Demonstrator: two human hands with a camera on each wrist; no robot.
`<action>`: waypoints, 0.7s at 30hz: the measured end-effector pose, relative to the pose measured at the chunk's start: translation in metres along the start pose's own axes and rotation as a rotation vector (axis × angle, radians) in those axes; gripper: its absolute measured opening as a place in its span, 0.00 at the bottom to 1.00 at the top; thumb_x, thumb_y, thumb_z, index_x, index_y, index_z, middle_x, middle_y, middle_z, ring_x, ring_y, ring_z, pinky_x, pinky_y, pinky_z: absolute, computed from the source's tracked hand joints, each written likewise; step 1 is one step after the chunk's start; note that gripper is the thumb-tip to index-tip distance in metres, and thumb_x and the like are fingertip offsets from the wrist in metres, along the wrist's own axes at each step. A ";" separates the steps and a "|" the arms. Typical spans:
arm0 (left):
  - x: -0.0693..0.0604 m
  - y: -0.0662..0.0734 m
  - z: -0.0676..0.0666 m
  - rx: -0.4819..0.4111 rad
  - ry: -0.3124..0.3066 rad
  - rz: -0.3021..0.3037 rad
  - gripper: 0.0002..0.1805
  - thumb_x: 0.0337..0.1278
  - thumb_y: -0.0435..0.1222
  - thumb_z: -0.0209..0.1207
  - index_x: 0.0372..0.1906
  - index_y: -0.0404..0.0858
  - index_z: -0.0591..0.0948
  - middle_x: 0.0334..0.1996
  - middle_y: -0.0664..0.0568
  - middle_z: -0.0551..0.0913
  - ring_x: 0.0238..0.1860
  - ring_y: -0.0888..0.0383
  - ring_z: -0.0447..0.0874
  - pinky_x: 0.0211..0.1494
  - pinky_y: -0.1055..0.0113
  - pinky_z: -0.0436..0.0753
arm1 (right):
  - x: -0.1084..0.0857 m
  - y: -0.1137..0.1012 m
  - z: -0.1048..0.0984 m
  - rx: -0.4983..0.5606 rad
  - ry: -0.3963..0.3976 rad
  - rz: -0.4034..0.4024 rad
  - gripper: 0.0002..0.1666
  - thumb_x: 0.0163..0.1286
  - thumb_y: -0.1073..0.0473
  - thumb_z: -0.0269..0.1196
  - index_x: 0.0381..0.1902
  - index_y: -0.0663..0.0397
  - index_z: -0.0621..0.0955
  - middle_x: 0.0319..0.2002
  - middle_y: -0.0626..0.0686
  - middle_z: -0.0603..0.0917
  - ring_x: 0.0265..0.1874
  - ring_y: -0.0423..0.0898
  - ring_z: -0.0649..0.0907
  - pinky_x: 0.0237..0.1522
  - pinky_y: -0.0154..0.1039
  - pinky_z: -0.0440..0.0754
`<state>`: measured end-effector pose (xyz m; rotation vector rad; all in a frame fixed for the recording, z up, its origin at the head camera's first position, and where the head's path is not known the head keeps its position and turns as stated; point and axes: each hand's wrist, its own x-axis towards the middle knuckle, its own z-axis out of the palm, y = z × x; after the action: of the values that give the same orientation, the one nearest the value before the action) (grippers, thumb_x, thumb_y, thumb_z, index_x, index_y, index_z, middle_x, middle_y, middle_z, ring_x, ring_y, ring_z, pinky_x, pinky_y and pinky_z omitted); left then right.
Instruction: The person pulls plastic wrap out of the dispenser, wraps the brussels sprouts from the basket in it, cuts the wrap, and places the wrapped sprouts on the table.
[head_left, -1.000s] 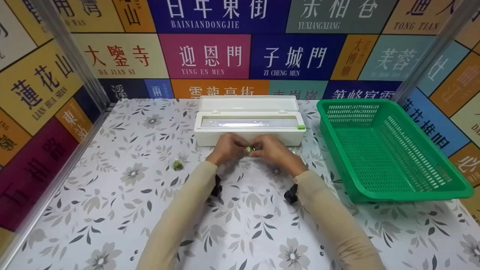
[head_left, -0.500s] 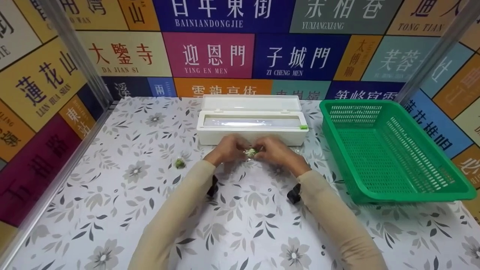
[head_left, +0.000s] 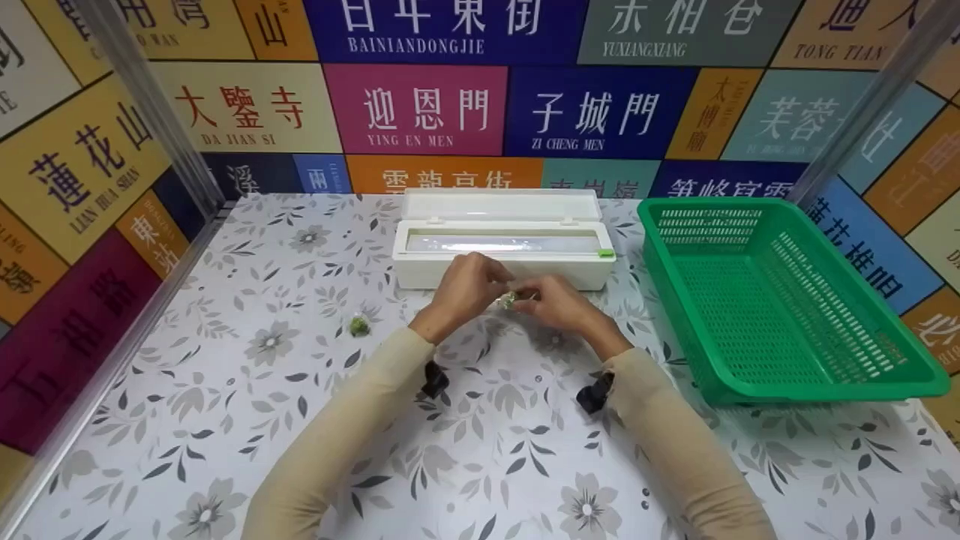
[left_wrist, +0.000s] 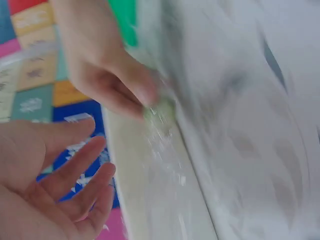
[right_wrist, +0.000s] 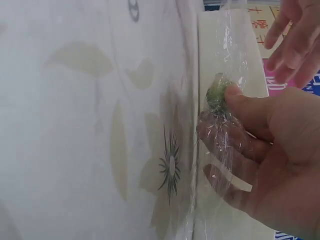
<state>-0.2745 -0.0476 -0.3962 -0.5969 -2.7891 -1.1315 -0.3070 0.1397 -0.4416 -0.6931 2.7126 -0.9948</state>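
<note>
My right hand (head_left: pixel 562 306) pinches a small green lump, perhaps a vegetable piece (right_wrist: pixel 216 95), between thumb and fingers. Clear cling film (right_wrist: pixel 225 145) lies around the lump and over the fingers, with loose film trailing at both ends. Close by, my left hand (head_left: pixel 463 292) holds nothing; its fingers are apart and loosely bent in the left wrist view (left_wrist: pixel 60 180). Just behind both hands stands a white cling film dispenser (head_left: pixel 502 274), its lid raised and a green slider at its right end. A second green lump in film (head_left: pixel 359 325) rests on the table to the left.
A green perforated basket (head_left: pixel 750 390) stands at the right of the table. Floral-patterned cloth (head_left: pixel 270 435) covers the tabletop. Upright panels with coloured place-name blocks (head_left: pixel 420 112) border the back and sides.
My left hand has come off the film-wrapped lump and risen slightly, toward the dispenser. The right hand still pinches the lump, now a little further right. The second lump has stayed put.
</note>
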 end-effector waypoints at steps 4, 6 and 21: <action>-0.016 0.004 0.008 -0.103 -0.055 -0.114 0.06 0.57 0.30 0.67 0.38 0.35 0.90 0.35 0.44 0.91 0.25 0.58 0.86 0.28 0.72 0.84 | -0.005 0.002 0.000 0.072 0.036 0.043 0.18 0.70 0.60 0.65 0.55 0.62 0.83 0.51 0.62 0.88 0.52 0.57 0.86 0.55 0.49 0.85; -0.022 0.001 0.015 -0.120 -0.108 -0.185 0.07 0.60 0.34 0.66 0.36 0.34 0.90 0.30 0.43 0.91 0.17 0.62 0.80 0.20 0.75 0.77 | -0.008 0.003 0.000 0.107 0.057 0.079 0.18 0.71 0.59 0.65 0.54 0.63 0.83 0.51 0.63 0.87 0.53 0.57 0.85 0.55 0.47 0.85; -0.024 -0.040 0.055 -0.709 0.070 -0.434 0.23 0.66 0.41 0.64 0.62 0.36 0.80 0.45 0.37 0.89 0.35 0.52 0.90 0.33 0.67 0.89 | -0.017 -0.010 0.010 0.373 0.074 0.244 0.20 0.72 0.56 0.64 0.57 0.62 0.82 0.51 0.62 0.87 0.42 0.43 0.85 0.42 0.30 0.82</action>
<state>-0.2637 -0.0441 -0.4668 0.0458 -2.4628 -2.1996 -0.2850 0.1358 -0.4428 -0.2575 2.4832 -1.4256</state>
